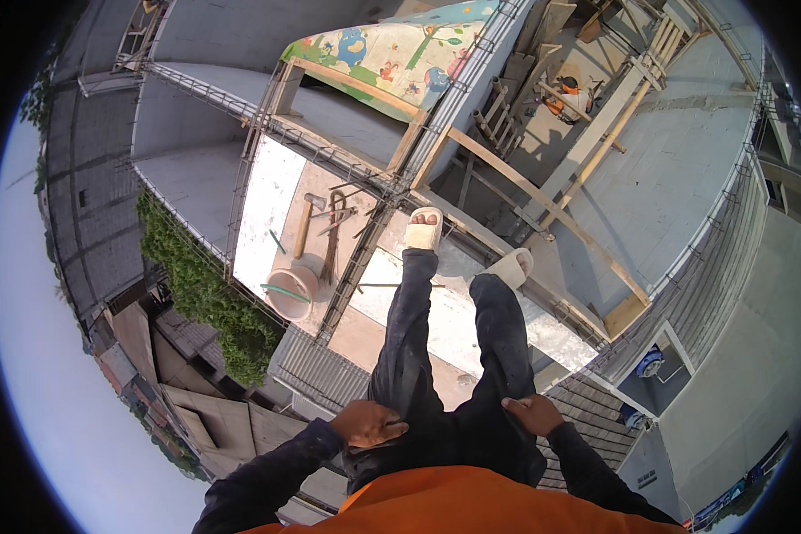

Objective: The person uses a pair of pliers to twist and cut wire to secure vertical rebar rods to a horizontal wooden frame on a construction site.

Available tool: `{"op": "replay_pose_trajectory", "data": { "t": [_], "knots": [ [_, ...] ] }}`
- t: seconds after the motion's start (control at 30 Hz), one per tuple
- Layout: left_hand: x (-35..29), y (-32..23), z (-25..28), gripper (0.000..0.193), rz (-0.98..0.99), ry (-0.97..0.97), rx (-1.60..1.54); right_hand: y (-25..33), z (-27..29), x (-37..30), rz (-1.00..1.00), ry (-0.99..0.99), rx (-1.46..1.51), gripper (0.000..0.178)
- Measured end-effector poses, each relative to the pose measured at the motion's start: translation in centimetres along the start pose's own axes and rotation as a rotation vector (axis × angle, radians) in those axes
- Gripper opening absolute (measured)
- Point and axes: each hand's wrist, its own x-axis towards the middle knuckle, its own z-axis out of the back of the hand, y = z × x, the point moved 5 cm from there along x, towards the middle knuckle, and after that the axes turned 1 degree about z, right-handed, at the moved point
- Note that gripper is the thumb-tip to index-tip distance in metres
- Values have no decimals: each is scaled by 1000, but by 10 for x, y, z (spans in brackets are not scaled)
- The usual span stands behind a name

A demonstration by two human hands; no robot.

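My left hand [369,424] is closed at my left thigh, its fingers bunched against the dark trousers [411,360]. On the other thigh, my right hand [533,415] pinches the trouser cloth with the thumb on top. Pale sandals [424,233] are on my feet. The left foot rests near a rebar beam cage [365,249], and the right one is beside a wooden frame edge. Both hands are well away from the tools. A hammer [304,227] with a wooden handle lies on the boards, beside pincers [336,216] and a bundle of wire [330,258].
A pinkish bucket [292,292] with a green hose piece stands left of my feet. Ahead, a patterned sheet [387,58] covers a wooden frame. To the right, timber [552,214] spans a deep opening, where another person [570,96] is below. Treetops [209,294] show past the left edge.
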Motion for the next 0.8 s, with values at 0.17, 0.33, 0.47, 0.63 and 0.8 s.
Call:
{"op": "replay_pose_trajectory", "data": {
  "t": [0.17, 0.33, 0.47, 0.63, 0.8],
  "knots": [
    [18, 28, 31, 40, 220, -194, -162, 24, 10, 33, -240, 2, 82, 82],
    [11, 45, 75, 47, 344, -377, -207, 63, 27, 54, -375, 76, 166, 80],
    [15, 75, 98, 41, 388, -297, -270, 80, 63, 76, -267, 67, 227, 70],
    [80, 132, 161, 34, 413, -522, -245, 69, 195, 163, 1, -618, 159, 45],
    [248, 208, 272, 26, 311, -725, -64, 67, 298, 318, 8, -931, -62, 41]
  ]
}}
